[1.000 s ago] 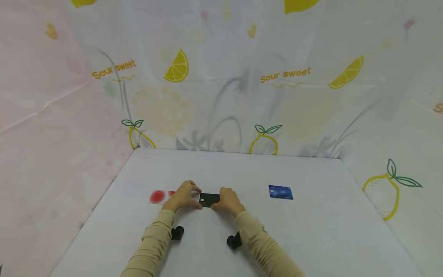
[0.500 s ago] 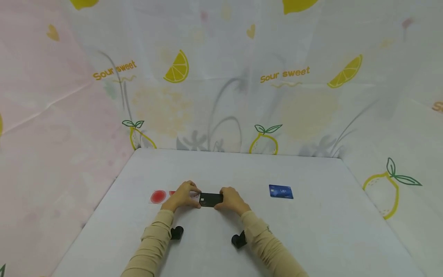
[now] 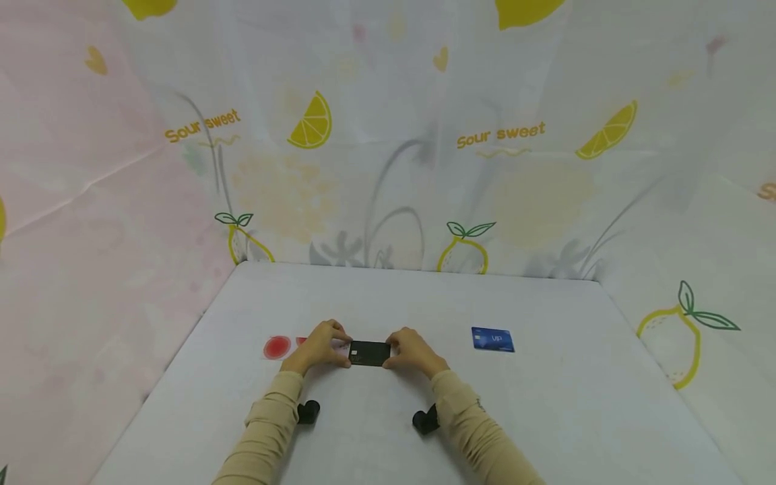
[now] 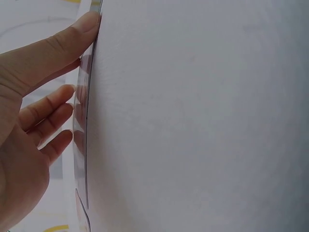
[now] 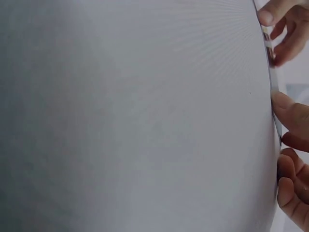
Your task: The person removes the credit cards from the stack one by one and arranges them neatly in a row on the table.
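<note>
We reach both arms forward over the near middle of the scene, sleeves in beige, forearms angling inward so our hands nearly meet. Our left hand (image 3: pixel 319 345) sits left of centre with its fingers (image 4: pixel 48 104) curled and the thumb stretched forward, pinching at its right side. Our right hand (image 3: pixel 414 351) mirrors it just to the right, fingers (image 5: pixel 289 108) bent and pinching toward the left hand.
</note>
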